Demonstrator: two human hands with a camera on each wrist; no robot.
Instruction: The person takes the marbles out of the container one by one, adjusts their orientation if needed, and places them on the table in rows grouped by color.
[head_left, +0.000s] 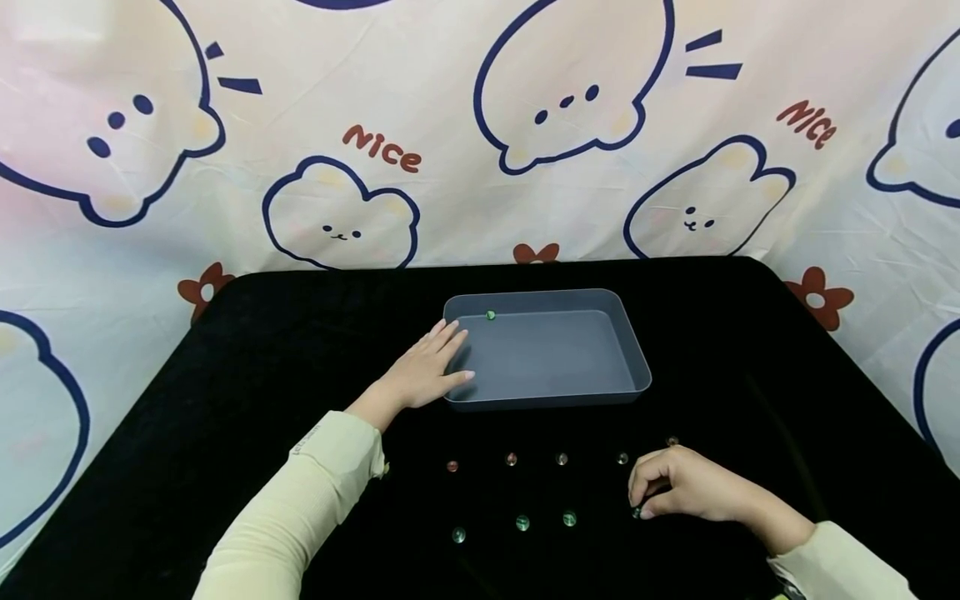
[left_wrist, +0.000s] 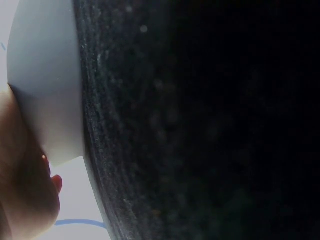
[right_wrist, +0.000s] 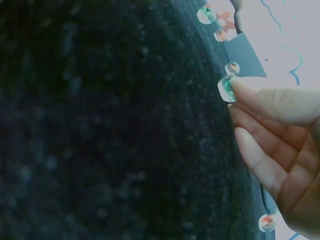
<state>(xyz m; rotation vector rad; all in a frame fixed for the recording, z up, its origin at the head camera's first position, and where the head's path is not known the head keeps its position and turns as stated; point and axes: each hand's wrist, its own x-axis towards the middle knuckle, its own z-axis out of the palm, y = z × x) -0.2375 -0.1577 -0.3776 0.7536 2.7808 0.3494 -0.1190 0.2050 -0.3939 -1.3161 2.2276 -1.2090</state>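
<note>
My left hand (head_left: 427, 367) rests on the left rim of a grey rectangular tray (head_left: 547, 400), its fingers extended over the edge. In the left wrist view, the hand (left_wrist: 25, 185) appears beside the tray's outer wall (left_wrist: 47, 65). At the front right, my right hand (head_left: 693, 483) pinches a green marble (head_left: 637, 512) low over the black cloth. The right wrist view shows the thumb against this clear marble with a green swirl (right_wrist: 227, 89). Another green marble (head_left: 491, 315) lies inside the tray, near its back left.
Marbles lie in two loose rows in front of the tray, reddish ones (head_left: 452, 467) behind and green ones (head_left: 522, 522) nearer. One reddish marble (head_left: 672, 441) sits just behind the right hand. Black cloth (head_left: 300, 333) covers the table; a printed curtain (head_left: 450, 208) hangs behind.
</note>
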